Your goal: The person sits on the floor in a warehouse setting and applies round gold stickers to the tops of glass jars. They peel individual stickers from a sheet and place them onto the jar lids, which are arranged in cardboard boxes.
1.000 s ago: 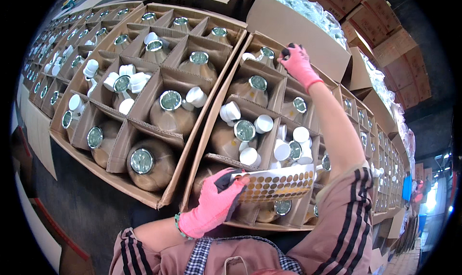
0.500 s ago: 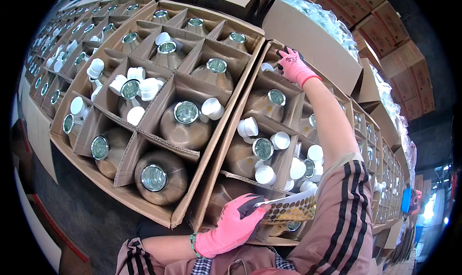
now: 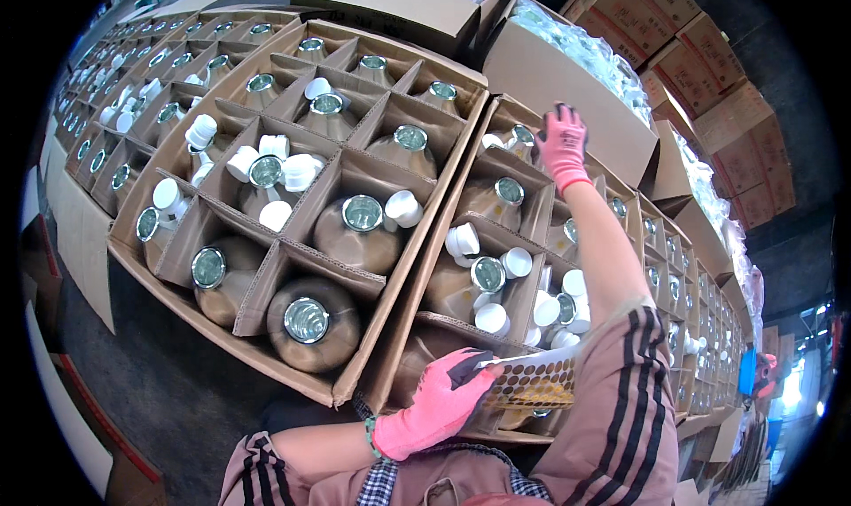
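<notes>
My left hand (image 3: 441,402), in a pink glove with dark fingertips, pinches the end of a sheet of round golden-brown stickers (image 3: 536,380) over the near part of the right carton. In a matching glove, my right hand (image 3: 565,144) is raised over that carton's far end, its fingers apart and nothing visible in them. Just left of it, a glass flask liner (image 3: 523,136) with a silvery mouth stands in a corner cell. White caps (image 3: 490,318) cluster around another liner (image 3: 487,276) nearer to me. My right forearm and sleeve hide some cells.
A second divided carton (image 3: 257,364) of flask liners adjoins on the left. More such cartons extend left and right. Beyond my right hand stands an open carton (image 3: 567,81) filled with clear plastic wrapping. Closed boxes (image 3: 656,10) are stacked behind it. A person (image 3: 765,373) is far right.
My right hand has come up out of the far corner cell and moved right, uncovering the liner there. My left hand still holds the sticker sheet. The whole view has shifted slightly.
</notes>
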`<action>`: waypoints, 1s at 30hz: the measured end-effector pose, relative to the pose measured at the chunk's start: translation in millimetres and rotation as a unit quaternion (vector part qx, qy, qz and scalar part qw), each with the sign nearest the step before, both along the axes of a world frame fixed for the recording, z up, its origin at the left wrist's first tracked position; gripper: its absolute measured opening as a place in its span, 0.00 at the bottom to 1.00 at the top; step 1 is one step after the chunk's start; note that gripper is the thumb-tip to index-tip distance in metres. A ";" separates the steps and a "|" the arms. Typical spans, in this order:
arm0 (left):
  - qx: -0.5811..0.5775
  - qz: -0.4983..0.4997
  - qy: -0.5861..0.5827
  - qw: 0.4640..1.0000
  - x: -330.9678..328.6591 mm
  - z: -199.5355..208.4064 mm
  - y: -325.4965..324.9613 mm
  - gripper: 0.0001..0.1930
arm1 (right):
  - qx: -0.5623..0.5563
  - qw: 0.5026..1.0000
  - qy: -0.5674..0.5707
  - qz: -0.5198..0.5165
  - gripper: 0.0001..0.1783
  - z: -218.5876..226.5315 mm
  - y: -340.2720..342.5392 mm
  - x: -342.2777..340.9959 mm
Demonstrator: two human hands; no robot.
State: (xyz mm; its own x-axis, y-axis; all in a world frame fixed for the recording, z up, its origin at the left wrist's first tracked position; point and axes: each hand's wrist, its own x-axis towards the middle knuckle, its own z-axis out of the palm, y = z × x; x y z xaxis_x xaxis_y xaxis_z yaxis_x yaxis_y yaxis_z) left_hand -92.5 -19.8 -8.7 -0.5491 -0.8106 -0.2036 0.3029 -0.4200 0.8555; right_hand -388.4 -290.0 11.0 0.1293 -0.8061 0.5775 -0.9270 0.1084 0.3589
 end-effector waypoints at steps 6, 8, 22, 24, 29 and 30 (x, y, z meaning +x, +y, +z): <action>-0.422 0.027 0.078 0.903 41.5 13.3 0.2 0.14 | -0.010 0.971 -0.226 0.082 0.16 74.7 109.6 38.0; -0.414 -0.029 0.154 0.897 62.1 15.0 -9.9 0.16 | 0.048 0.956 -0.287 0.048 0.19 89.9 179.1 60.0; -0.455 -0.056 0.197 0.867 144.5 -26.3 -61.8 0.13 | 0.401 0.876 -0.266 0.041 0.19 -16.0 380.5 228.4; -0.454 -0.082 0.179 0.869 147.6 -22.1 -67.4 0.12 | 0.294 0.922 -0.247 0.044 0.18 -23.1 374.7 239.3; -0.499 -0.120 0.095 0.853 143.6 -25.2 -64.0 0.15 | 0.313 0.922 -0.226 0.016 0.18 -52.5 386.1 235.3; -0.496 -0.129 0.080 0.855 139.0 -14.6 -66.8 0.14 | 0.293 0.771 -0.564 -0.025 0.17 -67.4 397.2 235.9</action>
State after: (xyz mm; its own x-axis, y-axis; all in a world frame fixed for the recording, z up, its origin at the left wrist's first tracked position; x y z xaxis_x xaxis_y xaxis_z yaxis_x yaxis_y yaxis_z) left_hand 46.5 -86.6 -23.3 -0.6928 -0.3880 0.6079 0.4556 0.4180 0.7860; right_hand -152.5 107.1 -56.4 -0.2287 -0.9592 -0.1665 -0.6850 0.2801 -0.6725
